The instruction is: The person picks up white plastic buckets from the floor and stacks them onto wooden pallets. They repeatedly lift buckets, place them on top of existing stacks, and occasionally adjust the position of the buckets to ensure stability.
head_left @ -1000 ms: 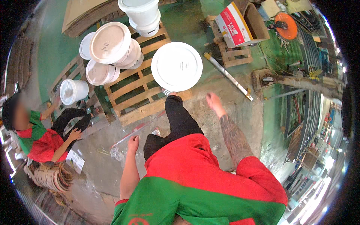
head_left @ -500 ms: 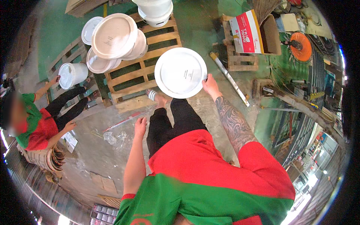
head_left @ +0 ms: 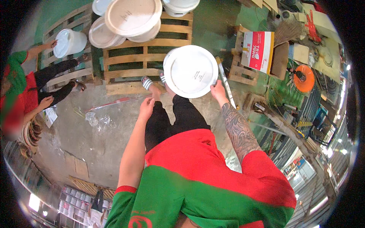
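A round white bucket lid (head_left: 191, 71), with a little dark print near its middle, is out in front of my legs. My right hand (head_left: 218, 92) grips its right edge with the fingers closed; whether anything hangs beneath it is hidden. Beside my left thigh, my left hand (head_left: 146, 108) hangs with its fingers curled in, and nothing shows in it. Ahead on the left, a pale lidded bucket (head_left: 133, 15) is stacked over another one (head_left: 104, 32) at a wooden pallet (head_left: 148, 57).
At left, a co-worker's hand (head_left: 52, 44) touches a white bucket (head_left: 70, 42). A printed carton (head_left: 257, 49) stands on a small pallet at right, near an orange disc (head_left: 304, 78). Clear plastic wrap (head_left: 99, 120) lies on the floor. A long pale bar (head_left: 227, 85) lies right of the lid.
My left hand has risen and come slightly forward. The lid and my right hand have shifted a little right. The view has turned, and both my feet now show near the pallet.
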Tool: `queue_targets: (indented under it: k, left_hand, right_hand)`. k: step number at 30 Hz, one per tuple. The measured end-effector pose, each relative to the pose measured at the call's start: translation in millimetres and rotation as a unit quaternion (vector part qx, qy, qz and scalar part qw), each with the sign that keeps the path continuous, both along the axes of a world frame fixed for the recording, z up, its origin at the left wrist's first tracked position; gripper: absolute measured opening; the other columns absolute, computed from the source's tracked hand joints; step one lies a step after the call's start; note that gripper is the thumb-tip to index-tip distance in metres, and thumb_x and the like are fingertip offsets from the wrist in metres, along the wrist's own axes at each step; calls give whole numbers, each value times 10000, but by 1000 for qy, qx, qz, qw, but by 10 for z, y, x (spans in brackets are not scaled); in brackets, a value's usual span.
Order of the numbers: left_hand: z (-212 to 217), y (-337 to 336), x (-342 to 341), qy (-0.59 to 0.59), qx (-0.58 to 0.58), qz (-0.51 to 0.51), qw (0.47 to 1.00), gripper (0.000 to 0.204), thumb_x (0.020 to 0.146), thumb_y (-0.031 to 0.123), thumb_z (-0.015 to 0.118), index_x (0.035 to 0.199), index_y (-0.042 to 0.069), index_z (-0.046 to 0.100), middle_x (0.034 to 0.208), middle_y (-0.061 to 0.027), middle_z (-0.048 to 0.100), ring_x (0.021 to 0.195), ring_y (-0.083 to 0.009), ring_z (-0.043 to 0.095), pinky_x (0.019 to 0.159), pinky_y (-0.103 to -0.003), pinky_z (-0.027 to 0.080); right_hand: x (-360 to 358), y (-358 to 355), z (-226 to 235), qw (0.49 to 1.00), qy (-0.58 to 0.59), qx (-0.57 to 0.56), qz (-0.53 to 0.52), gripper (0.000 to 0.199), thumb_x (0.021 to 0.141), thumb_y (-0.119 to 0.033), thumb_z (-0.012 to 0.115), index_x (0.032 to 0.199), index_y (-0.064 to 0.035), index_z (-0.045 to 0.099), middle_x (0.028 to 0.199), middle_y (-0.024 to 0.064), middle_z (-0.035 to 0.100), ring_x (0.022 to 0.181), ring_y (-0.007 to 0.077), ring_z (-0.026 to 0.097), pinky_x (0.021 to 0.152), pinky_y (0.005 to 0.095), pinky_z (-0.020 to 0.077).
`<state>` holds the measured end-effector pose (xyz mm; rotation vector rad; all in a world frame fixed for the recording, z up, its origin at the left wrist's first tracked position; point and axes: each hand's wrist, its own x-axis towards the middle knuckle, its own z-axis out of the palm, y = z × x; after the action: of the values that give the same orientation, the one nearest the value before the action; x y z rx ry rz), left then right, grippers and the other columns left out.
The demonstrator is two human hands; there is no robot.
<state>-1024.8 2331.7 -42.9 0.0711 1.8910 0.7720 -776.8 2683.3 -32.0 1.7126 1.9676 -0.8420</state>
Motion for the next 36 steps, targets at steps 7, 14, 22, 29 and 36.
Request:
queue_targets:
  k: [7,14,22,29,36]
  left_hand:
    - [376,-1656,41,58,-49,192,979,396,963,320,605,1186,-3,652,996,-121,712,912,-196,666,800,-329,526]
    - [483,-2833,672,9,-63,415,907,340,973,330,615,1113,21,620,941,-76,694,745,-121,627,597,-274,455]
    - [304,-2916,1051,-18,-182,275,944,367,943,317,634,1079,-21,678,837,-74,694,753,-158,646,680,-292,512]
    - [295,-2943,-215,66,-12,415,907,356,969,312,610,1151,8,650,954,-79,708,807,-149,641,705,-296,490]
    - [351,-3143,-905,72,52,431,898,383,975,287,610,1182,-35,625,1013,-119,702,885,-188,667,772,-294,516]
  right_hand:
    - [56,107,-156,997,-7,-2,77,557,873,-340,601,1252,52,491,1153,347,623,1085,491,604,951,512,479]
    - [-337,255,68,973,-86,-62,204,481,836,-350,558,1030,79,656,1103,340,645,1052,460,629,939,492,495]
    - [-1680,-245,300,955,70,-47,283,360,888,-288,554,1015,17,695,949,219,719,829,367,703,794,437,552]
    - [-2690,-959,460,900,142,-84,403,380,907,-314,565,1084,1,682,1034,202,720,947,341,698,856,431,538]
    - [-3082,-1295,599,911,122,-94,383,406,906,-364,562,1118,-37,675,1118,227,690,1064,402,645,932,469,503]
